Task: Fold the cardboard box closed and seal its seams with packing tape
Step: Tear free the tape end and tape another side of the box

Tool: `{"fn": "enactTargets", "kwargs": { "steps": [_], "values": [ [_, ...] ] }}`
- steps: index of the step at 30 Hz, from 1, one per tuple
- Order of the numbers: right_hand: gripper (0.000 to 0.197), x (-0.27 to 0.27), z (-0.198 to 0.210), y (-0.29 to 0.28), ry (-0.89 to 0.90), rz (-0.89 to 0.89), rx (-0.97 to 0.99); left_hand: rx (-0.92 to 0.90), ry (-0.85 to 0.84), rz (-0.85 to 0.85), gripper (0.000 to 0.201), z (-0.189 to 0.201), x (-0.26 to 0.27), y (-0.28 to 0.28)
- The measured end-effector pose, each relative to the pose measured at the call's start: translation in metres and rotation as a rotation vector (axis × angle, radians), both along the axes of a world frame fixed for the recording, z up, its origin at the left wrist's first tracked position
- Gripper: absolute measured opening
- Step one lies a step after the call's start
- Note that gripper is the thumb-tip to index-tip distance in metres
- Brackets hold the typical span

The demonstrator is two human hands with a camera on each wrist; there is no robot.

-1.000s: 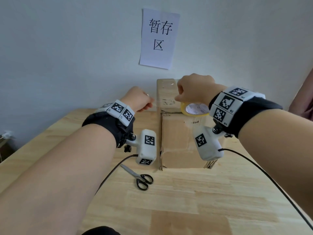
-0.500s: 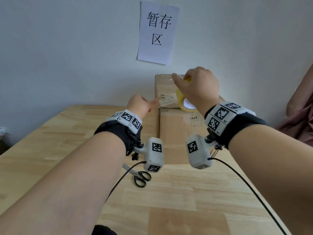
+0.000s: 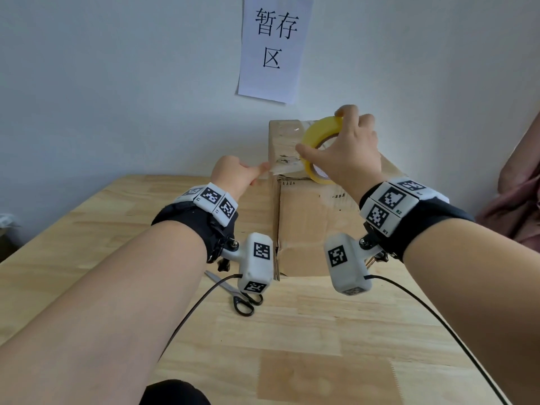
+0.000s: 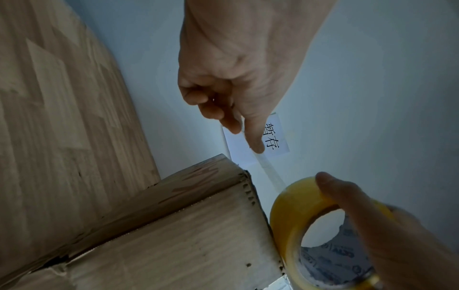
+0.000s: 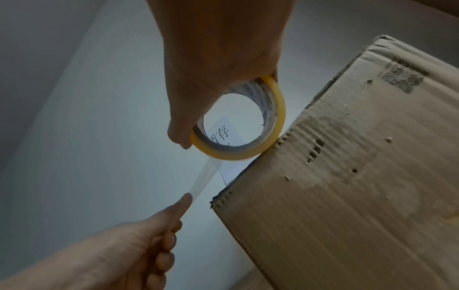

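A brown cardboard box (image 3: 309,226) stands on the wooden table against the wall, flaps folded shut. Above its near top edge my right hand (image 3: 344,153) grips a yellowish roll of clear packing tape (image 3: 317,135), thumb on one rim and fingers over the other. A short clear tape strip (image 3: 285,168) stretches left from the roll to my left hand (image 3: 242,175), which pinches its free end between thumb and forefinger. The strip (image 5: 201,180) shows in the right wrist view, running from the roll (image 5: 248,155) beside the box corner (image 5: 323,176). The left wrist view shows the roll (image 4: 293,208) and box (image 4: 186,225).
Black-handled scissors (image 3: 242,299) lie on the table (image 3: 87,258) in front of the box's left corner, under my left wrist. A paper sign (image 3: 274,48) is stuck to the wall above the box. Pink cloth (image 3: 520,200) sits at the right edge.
My right hand has lifted the roll from the box top and turned it upright. A strip of tape has been drawn out between roll and left hand.
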State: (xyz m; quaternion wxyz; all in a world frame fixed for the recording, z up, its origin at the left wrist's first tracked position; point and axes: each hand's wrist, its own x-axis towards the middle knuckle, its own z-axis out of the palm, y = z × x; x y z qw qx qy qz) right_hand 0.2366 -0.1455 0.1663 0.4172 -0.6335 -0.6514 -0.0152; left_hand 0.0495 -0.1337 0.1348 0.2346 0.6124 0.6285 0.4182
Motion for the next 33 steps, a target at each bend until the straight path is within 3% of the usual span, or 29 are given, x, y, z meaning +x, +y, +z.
{"fn": "enactTargets", "kwargs": {
  "steps": [4,9,17,25,33],
  "values": [
    [0.079,-0.006,0.007,-0.001,-0.346,-0.084,0.023,0.002,0.039,-0.012,0.045,0.004,0.007,0.003],
    [0.078,-0.012,0.007,-0.003,-0.473,-0.112,-0.019,-0.043,0.109,-0.015,0.047,0.006,0.01,0.006],
    [0.078,-0.018,0.006,-0.002,-0.554,-0.098,-0.029,-0.111,0.187,0.031,0.046,0.001,0.009,0.006],
    [0.079,-0.019,0.005,-0.004,-0.584,-0.102,-0.027,-0.082,0.069,0.039,0.037,0.006,0.008,0.002],
    [0.077,-0.018,0.005,-0.006,-0.594,-0.1,-0.025,-0.085,0.101,0.018,0.037,0.0,0.008,-0.005]
  ]
}}
